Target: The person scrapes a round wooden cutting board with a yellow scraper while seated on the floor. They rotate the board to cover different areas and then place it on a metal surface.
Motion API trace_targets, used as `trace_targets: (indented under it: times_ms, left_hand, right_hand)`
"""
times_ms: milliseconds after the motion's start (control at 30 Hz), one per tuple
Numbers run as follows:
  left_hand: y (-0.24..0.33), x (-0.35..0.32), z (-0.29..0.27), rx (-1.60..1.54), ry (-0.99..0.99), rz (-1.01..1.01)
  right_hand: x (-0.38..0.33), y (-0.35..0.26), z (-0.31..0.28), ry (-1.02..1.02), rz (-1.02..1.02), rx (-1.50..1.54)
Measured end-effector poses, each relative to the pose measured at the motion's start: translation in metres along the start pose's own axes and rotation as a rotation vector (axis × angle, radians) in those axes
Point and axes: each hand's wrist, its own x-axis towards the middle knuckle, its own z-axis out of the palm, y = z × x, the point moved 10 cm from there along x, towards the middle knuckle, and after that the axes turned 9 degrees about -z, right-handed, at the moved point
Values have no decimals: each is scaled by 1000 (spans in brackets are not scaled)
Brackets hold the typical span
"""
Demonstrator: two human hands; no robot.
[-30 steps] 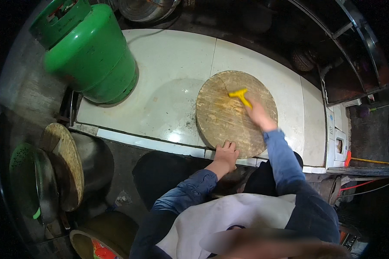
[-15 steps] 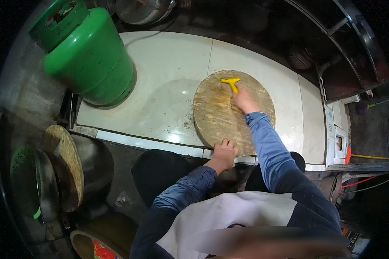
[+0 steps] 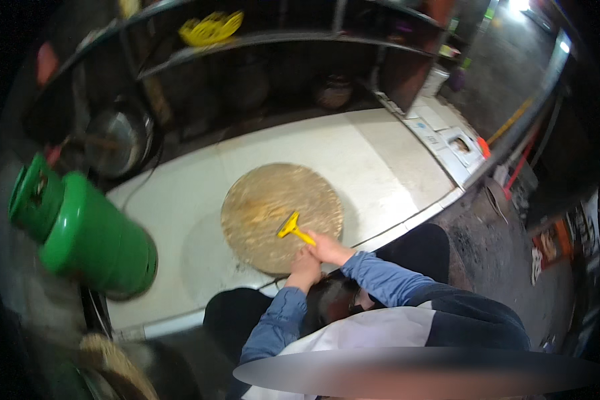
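A thick round wooden chopping board (image 3: pixel 260 193) lies on the white tiled counter before me. My right hand (image 3: pixel 328 249) is closed round the handle of a yellow scraper (image 3: pixel 291 227), whose blade end points away from me over the board's near part. Close beside it, my left hand (image 3: pixel 305 268) grips the near rim of the board. The two hands nearly touch, and the right one partly hides the left fingers. The board's top is worn, with a lighter patch in its middle.
On the left end of the counter (image 3: pixel 380 153) stands a green gas cylinder (image 3: pixel 93 233). Behind the counter are a metal pan (image 3: pixel 118 138) and a dark shelf bearing a yellow basket (image 3: pixel 211 29). At lower left is a round wooden lid or board (image 3: pixel 117 365).
My right hand has drawn the scraper from the board's far part to its near edge, beside my left hand. The view has turned, so more shelf and floor show.
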Motion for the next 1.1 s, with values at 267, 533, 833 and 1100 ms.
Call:
trace_targets:
  times_ms: [267,533,833,1100]
  left_hand:
    - [-4,-17,16,64,141,237]
    - [-15,-37,31,-6,251,303]
    - [-16,-48,35,-38,349,216]
    - [-107,-15,88,-1550,109,-577]
  right_hand:
    - [-69,15,7,12,-35,222]
    - [-94,34,-26,244,-83,264]
    - [-107,43,-52,384,-66,380]
    - [-94,42,-36,268,-93,309]
